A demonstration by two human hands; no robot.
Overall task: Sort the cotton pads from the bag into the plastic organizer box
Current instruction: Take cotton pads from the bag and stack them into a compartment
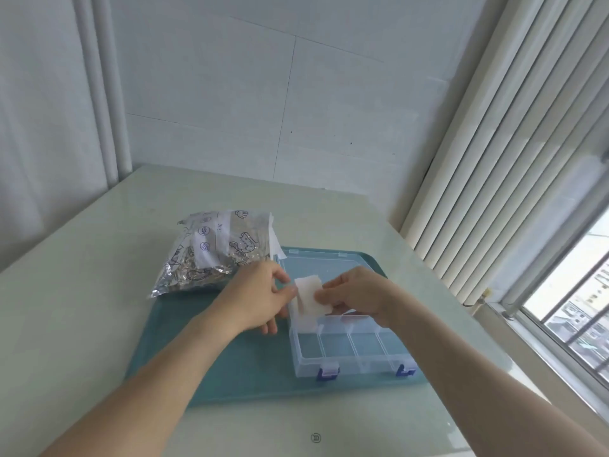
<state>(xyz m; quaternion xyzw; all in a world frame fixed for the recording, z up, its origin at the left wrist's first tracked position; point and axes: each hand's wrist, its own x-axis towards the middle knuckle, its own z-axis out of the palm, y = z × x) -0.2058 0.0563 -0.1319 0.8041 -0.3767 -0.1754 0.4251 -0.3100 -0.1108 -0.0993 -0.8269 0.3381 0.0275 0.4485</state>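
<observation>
A pale bench (99,275) fills the lower view, set against a tiled wall with slatted blinds (501,159) and a window to the right. On it lies a teal tray (230,367), its long axis running left to right. The silver printed bag (214,250) rests at the tray's far left corner, partly on the tray and partly on the bench, its open mouth turned toward the organizer box and white pad edges showing there. The clear plastic organizer box (349,354) sits on the right half of the tray, lid folded back away from the person, blue latches on the near wall, and its dividers run front to back. Both hands meet above the box's far left compartments. The right hand (356,298) pinches a white cotton pad (309,296) between thumb and fingers, the pad held nearly upright, long axis roughly vertical. The left hand (263,296) touches the pad's left edge with thumb and fingertips loosely curled; whether it really grips is hard to tell. More white pads (304,319) stand in the compartment beneath, partly hidden by the hands.
</observation>
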